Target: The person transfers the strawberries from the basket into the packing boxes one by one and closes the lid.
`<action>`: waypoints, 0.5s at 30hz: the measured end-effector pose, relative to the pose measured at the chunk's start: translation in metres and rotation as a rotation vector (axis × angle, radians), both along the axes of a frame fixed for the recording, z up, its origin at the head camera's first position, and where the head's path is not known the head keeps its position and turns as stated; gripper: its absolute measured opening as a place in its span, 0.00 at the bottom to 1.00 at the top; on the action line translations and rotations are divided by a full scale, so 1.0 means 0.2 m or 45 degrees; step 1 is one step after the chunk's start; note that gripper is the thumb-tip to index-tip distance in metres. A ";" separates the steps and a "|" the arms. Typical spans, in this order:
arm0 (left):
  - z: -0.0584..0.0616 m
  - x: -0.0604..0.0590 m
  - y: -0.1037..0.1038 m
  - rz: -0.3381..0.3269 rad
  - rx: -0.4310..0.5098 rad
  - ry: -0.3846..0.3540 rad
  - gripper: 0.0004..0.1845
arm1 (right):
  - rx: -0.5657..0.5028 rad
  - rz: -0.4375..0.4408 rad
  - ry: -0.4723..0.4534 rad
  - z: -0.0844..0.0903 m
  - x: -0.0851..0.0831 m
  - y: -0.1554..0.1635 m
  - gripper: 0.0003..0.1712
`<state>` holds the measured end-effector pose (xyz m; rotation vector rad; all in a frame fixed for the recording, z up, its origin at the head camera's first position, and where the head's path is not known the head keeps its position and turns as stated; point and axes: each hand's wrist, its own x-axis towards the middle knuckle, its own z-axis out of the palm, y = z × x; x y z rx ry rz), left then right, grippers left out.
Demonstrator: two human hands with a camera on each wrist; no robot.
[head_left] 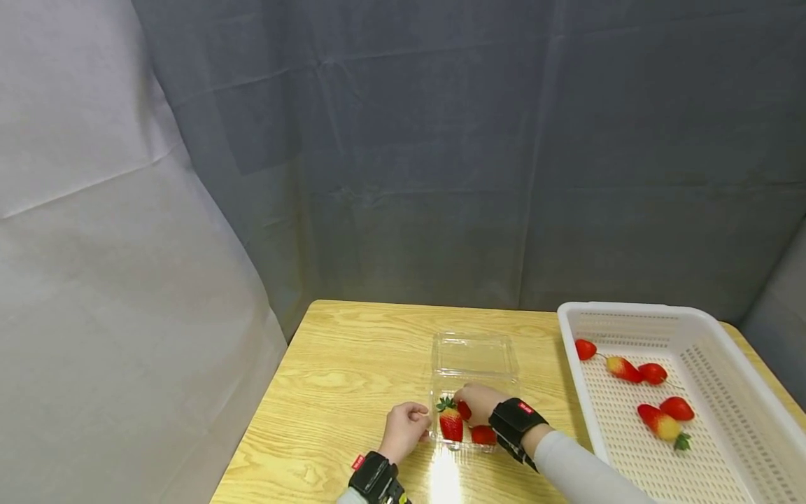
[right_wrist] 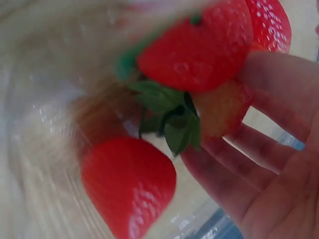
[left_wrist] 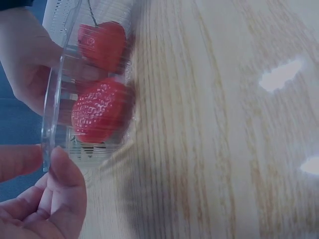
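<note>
An open clear plastic container (head_left: 474, 364) lies on the wooden table (head_left: 340, 392), lid flat behind the tray. My right hand (head_left: 481, 402) reaches into the tray and holds a strawberry (head_left: 464, 410) in its fingertips. In the right wrist view that pale-sided strawberry (right_wrist: 222, 107) with green leaves rests against my fingers (right_wrist: 264, 149), among other red strawberries (right_wrist: 129, 184). Two more strawberries (head_left: 450, 424) lie in the tray. My left hand (head_left: 405, 428) sits at the tray's left edge; its thumb (left_wrist: 67, 177) and a finger pinch the container's rim (left_wrist: 48, 134).
A white perforated basket (head_left: 737, 392) stands at the table's right with several strawberries (head_left: 655, 420) in it. Grey and white cloth hangs behind and to the left. The table's near left edge is close to my left wrist.
</note>
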<state>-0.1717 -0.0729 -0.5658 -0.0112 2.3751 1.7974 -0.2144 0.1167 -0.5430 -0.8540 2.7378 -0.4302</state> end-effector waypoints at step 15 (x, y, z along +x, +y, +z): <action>-0.01 0.01 0.00 -0.009 -0.008 0.020 0.07 | -0.357 -0.351 0.211 0.69 0.00 0.67 0.30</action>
